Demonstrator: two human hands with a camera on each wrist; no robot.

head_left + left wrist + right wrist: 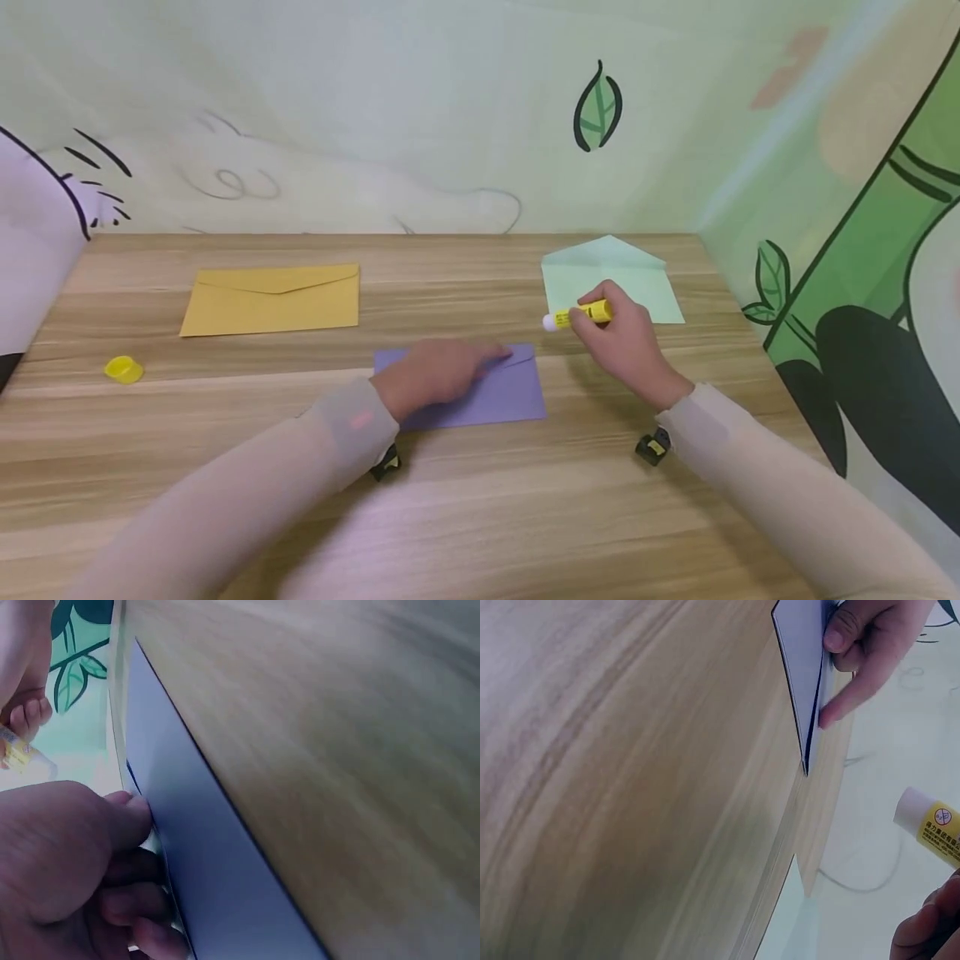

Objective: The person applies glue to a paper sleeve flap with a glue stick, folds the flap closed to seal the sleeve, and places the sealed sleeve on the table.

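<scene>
A purple envelope lies on the wooden table in front of me, its flap folded down. My left hand rests on it, index finger stretched along the flap near the right end and the other fingers bent beneath the palm. In the right wrist view that fingertip presses at the flap's edge. My right hand pinches a yellow glue stick between thumb and fingers, off to the envelope's right. The stick's white end points left, uncapped, and it hangs over the near edge of a mint-green envelope whose flap stands open.
A yellow-orange envelope with its flap down lies at the back left. On the left side of the table is a yellow cap. A printed cloth with leaves and cartoon shapes rises behind the table and along its right side.
</scene>
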